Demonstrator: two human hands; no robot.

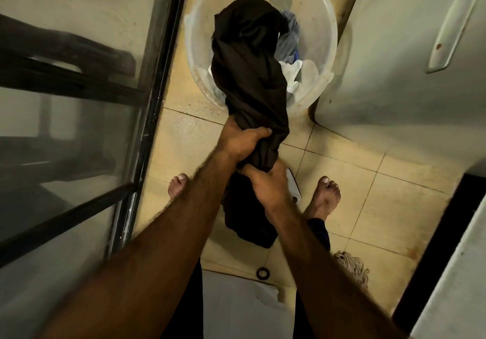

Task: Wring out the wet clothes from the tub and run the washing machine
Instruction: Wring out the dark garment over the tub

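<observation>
Head view: the left grip (244, 141) is curled tight round a dark garment (249, 75). The right grip (267, 184) is clenched on the same cloth just behind it, and the two nearly touch. Beyond the left grip the garment runs on as a twisted rope, w/ its far end bunched over the tub (327, 31). Behind the right grip a loose tail hangs toward the floor (368, 207), btw. the person's bare feet. Other wet clothes (290, 44), pale and blue, lie in the tub beyond both grips. The white appliance (394, 62) to the right of the grips is prob. the washing machine.

The step in hand looks to be wringing this one piece. To do it well, the grips should turn in opposite directions. They sit close together, so only a short stretch gets squeezed at a time. It would be better to work along the length bit by bit, incl. the hanging tail. The squeezed part appears to sit nearer the person than the tub rim, so water would likely land on the tiles. Reaching fwd would send the drips into the tub. Bare feet on wet tile are a slip risk.
</observation>
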